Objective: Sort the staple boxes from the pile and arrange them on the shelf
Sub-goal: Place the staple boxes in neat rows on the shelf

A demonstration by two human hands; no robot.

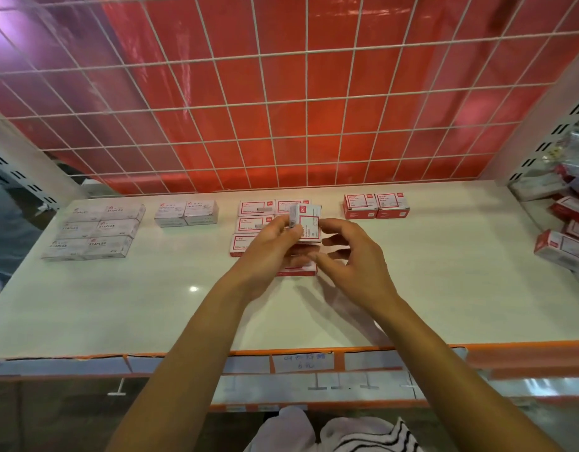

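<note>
My left hand (268, 247) pinches a red-and-white staple box (307, 221) and holds it tilted above a group of matching red-and-white boxes (254, 220) laid flat mid-shelf. My right hand (350, 259) hovers just right of the held box with loosely curled fingers that hold nothing. A further red-edged box (298, 272) lies under my hands, mostly hidden. The unsorted pile of boxes (565, 230) lies at the shelf's right end.
Several white "STAPLES" boxes (92, 231) lie in a block at the left. Two white boxes (186, 213) and two red boxes (376, 205) stand near the back. A white wire grid (281, 109) backs the white shelf (151, 305), whose front edge is orange.
</note>
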